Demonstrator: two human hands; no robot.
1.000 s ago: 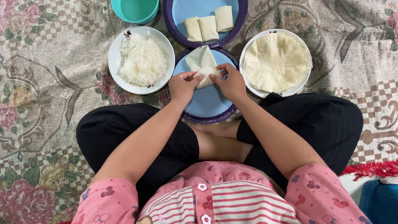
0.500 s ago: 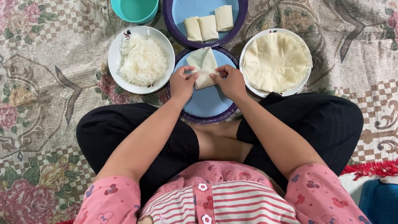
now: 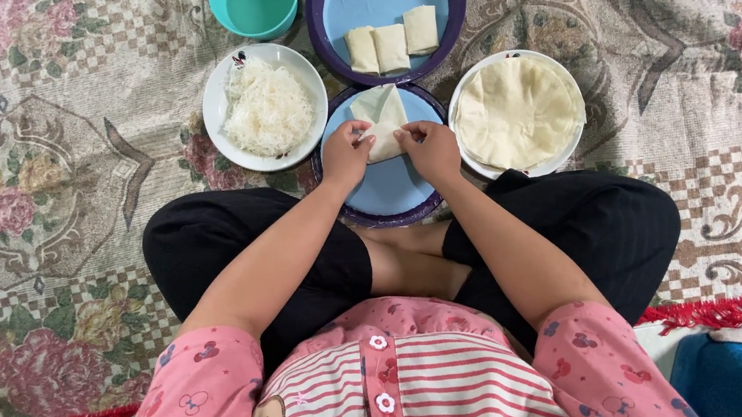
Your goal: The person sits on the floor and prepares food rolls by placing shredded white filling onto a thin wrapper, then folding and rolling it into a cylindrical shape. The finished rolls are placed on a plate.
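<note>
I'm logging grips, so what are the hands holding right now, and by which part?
Both hands, left hand and right hand, pinch one folded wrapper at its near side edges.

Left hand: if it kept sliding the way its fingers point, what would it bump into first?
The left hand points up the picture, away from the person. First it would push into the folded wrapper it already touches, then probably the purple tray with three finished rolls, though depth is unclear.

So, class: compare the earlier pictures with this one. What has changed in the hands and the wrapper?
Both hands, left hand and right hand, keep hold of the wrapper, which is now folded narrower. The three finished rolls, noodle plate and wrapper stack stayed put.
</note>
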